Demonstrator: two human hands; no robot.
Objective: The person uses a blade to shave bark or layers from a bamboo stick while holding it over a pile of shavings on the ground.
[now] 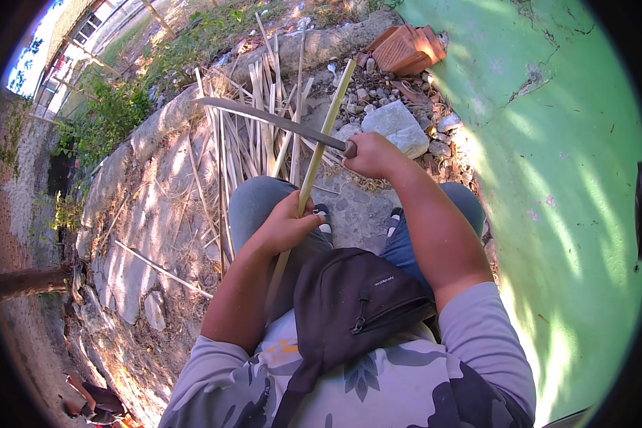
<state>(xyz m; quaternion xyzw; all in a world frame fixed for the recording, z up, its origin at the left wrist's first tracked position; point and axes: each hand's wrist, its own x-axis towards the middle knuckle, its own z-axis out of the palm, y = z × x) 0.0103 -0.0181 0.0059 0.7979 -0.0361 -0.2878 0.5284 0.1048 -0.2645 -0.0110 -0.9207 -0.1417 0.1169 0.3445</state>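
My right hand (pixel 375 154) is closed round the handle of a machete (pixel 267 118), whose long dark blade points to the left. My left hand (pixel 284 224) grips a pale green-yellow bamboo strip (pixel 335 103) above my left knee. The strip slants up and away, and its lower end runs back beside my thigh. The blade crosses the strip above my left hand; whether it touches or cuts into it I cannot tell. Beyond my knees lies a loose heap of split bamboo strips (pixel 269 146). My left fingers are partly hidden behind the strip.
A pale stone block (pixel 397 128) and gravel lie ahead to the right, with orange-brown clay tiles (pixel 406 50) behind them. A cracked green wall (pixel 556 164) runs along my right. One thin strip (pixel 162 269) lies on the rough ground to the left. A dark bag (pixel 356 307) hangs across my front.
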